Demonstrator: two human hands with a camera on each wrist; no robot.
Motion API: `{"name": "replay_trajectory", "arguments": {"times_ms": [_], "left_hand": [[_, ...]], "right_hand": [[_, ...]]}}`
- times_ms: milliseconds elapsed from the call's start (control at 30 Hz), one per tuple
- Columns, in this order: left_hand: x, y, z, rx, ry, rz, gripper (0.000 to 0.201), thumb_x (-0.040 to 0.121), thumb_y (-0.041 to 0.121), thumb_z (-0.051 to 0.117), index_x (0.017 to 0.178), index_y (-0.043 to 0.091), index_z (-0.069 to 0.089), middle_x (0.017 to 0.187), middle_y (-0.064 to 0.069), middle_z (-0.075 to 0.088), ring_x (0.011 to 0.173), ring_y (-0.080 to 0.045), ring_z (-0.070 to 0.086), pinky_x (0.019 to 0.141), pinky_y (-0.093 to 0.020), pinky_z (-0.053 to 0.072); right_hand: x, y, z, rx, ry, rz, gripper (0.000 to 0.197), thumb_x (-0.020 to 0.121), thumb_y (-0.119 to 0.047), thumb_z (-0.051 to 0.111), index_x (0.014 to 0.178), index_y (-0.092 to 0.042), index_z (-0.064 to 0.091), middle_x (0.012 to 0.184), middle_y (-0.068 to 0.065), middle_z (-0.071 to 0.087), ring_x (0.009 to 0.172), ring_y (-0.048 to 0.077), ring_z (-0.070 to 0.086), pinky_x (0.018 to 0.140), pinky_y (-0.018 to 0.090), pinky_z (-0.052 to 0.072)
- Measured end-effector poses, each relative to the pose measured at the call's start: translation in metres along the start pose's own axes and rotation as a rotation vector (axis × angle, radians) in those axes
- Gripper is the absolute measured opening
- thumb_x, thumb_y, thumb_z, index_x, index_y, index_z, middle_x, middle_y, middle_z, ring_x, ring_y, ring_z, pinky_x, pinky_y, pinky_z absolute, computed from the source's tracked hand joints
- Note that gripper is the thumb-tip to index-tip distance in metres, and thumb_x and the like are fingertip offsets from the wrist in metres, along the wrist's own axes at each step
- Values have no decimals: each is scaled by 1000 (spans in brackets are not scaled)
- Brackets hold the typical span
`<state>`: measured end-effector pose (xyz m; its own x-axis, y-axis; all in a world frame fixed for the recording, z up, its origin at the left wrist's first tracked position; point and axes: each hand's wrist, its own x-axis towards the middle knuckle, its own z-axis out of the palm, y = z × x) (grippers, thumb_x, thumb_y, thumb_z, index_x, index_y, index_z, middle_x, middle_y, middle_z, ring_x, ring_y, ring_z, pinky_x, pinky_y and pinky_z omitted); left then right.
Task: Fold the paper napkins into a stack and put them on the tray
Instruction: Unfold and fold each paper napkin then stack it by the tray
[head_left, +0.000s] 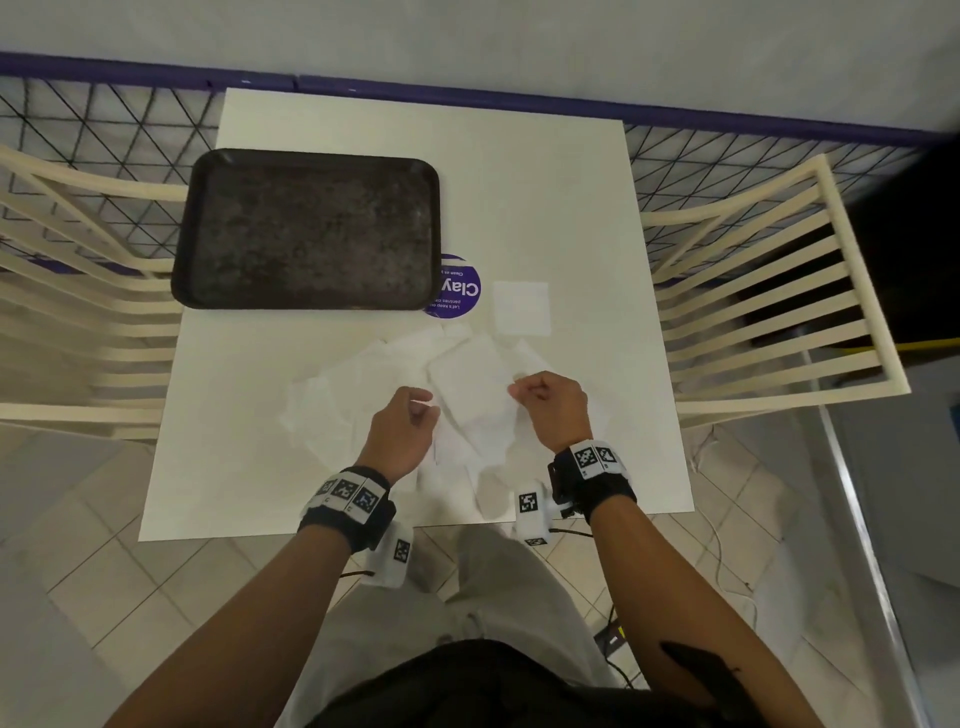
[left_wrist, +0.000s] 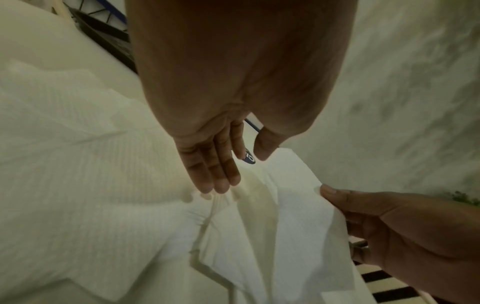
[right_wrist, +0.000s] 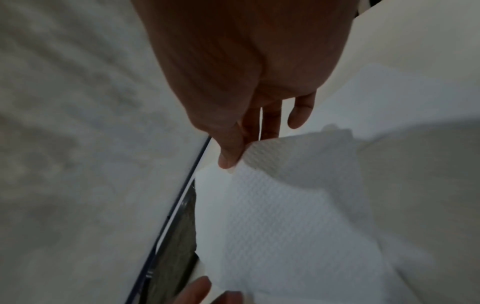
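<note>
Hands hold one white napkin (head_left: 470, 384) low in the middle of the frame: the left hand (head_left: 402, 426) pinches its left edge, the right hand (head_left: 550, 408) pinches its right edge. More loose napkins (head_left: 337, 395) lie under it on the white table (head_left: 571, 208). One folded napkin (head_left: 521, 308) sits just above. The dark tray (head_left: 306, 228) sits upper left.

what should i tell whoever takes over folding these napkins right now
Left hand and right hand: each pinches an edge of one white embossed paper napkin, held between them above the table.
Loose pile of white unfolded napkins: on the white square table, near edge.
One flat square folded napkin: on the table, right of the round purple sticker.
Dark rectangular tray: far left, nothing on it.
Done: apparently one fold.
Left: fold the held napkin and the rest, stack them, move the stack onto the tray.
</note>
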<state>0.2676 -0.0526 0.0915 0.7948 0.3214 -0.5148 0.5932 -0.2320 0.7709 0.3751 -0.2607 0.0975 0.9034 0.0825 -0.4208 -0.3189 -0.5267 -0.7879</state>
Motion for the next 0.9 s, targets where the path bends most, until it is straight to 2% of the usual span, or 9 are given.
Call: {"name": "replay_trajectory", "arguments": {"times_ms": [167, 267, 367, 467, 600, 667, 733, 800, 900], "left_hand": [[4, 18, 8, -253, -47, -49, 43, 98, 45, 68, 130, 18, 59, 100, 1, 79, 99, -18, 74, 92, -42, 60], [1, 30, 11, -409, -56, -8, 43, 97, 36, 73, 129, 8, 63, 99, -6, 79, 97, -23, 76, 88, -42, 62], [1, 33, 11, -422, -26, 44, 35, 94, 20, 77, 125, 13, 62, 92, -5, 77, 88, -21, 73, 92, -45, 61], [3, 33, 10, -365, 36, 77, 38, 94, 18, 76, 128, 18, 60, 82, -3, 74, 84, -20, 72, 94, -47, 60], [1, 36, 7, -241, 101, 155, 44, 96, 20, 74, 135, 26, 56, 80, -2, 72, 81, -20, 72, 90, -35, 58], [-2, 37, 4, -165, 111, 210, 37, 98, 19, 71, 131, 28, 61, 79, 1, 70, 80, -18, 70, 87, -29, 55], [-2, 36, 3, -101, 113, 258, 24, 99, 19, 69, 121, 29, 71, 80, 4, 70, 79, -18, 69, 86, -31, 57], [-1, 35, 2, -60, 113, 272, 17, 99, 20, 70, 113, 27, 76, 86, 8, 73, 81, -12, 69, 87, -31, 59], [-3, 38, 1, -18, 127, 278, 16, 96, 26, 73, 112, 24, 78, 94, 13, 75, 84, 4, 68, 85, -14, 54]], "right_hand": [[-4, -5, -4, 163, 65, -13, 6, 85, -25, 81, 82, -23, 75, 89, -5, 78, 90, 14, 72, 90, 31, 55], [-7, -9, -5, 224, 104, -21, 7, 86, -24, 79, 83, -21, 74, 90, -6, 77, 89, 14, 71, 88, 32, 54], [-11, -12, -5, 249, 100, -7, 8, 86, -26, 79, 86, -21, 73, 92, -3, 78, 90, 15, 72, 92, 40, 57], [-16, -13, -6, 262, 30, -38, 24, 85, -28, 79, 106, -33, 69, 93, 4, 77, 91, 21, 71, 94, 44, 56], [-23, -22, -11, 179, -87, -180, 57, 82, -21, 82, 127, -47, 59, 97, 0, 64, 83, 15, 61, 84, 26, 56], [-24, -26, -11, 107, -103, -218, 50, 82, -18, 82, 124, -40, 67, 89, -6, 55, 77, 11, 53, 81, 22, 52], [-24, -28, -9, 79, -94, -221, 39, 83, -18, 82, 119, -30, 73, 83, -8, 51, 74, 10, 50, 79, 20, 48], [-24, -29, -9, 75, -75, -220, 29, 84, -20, 82, 112, -25, 76, 82, -8, 56, 72, 10, 51, 77, 19, 47], [-25, -31, -8, 46, -54, -245, 14, 86, -25, 80, 100, -25, 79, 88, -8, 68, 74, 10, 54, 76, 19, 47]]}}
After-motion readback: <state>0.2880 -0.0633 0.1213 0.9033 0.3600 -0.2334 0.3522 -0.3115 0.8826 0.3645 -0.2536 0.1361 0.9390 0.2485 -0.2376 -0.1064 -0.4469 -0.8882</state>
